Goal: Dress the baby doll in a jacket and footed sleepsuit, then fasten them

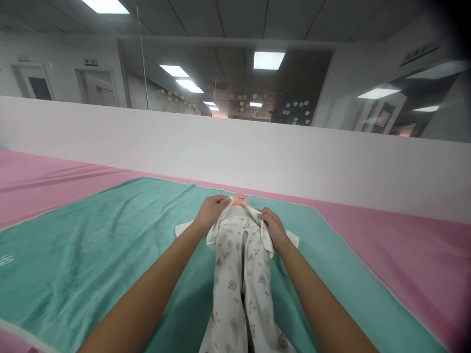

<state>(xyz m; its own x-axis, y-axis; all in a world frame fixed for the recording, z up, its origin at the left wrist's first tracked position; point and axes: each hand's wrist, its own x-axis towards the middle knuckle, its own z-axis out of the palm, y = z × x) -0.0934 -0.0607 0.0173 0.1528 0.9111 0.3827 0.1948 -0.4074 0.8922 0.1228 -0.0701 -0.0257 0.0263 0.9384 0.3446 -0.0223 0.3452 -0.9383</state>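
A baby doll (240, 198) lies on its back on a teal towel (154, 245), its head at the far end and mostly hidden by cloth. White baby pants (232, 284) with a small animal print cover its legs and run towards me. Around the upper body is a white baby top (265, 239), its sleeves spread to both sides. My left hand (214, 212) pinches the top's edge beside the doll's neck. On the other side, my right hand (274, 228) is closed on the opposite front edge near the shoulder.
Under the towel is a pink cover (412, 250). A low white wall (228, 152) stands just behind the doll's head. Above it are large mirrors or windows (235, 83) with ceiling lights in them.
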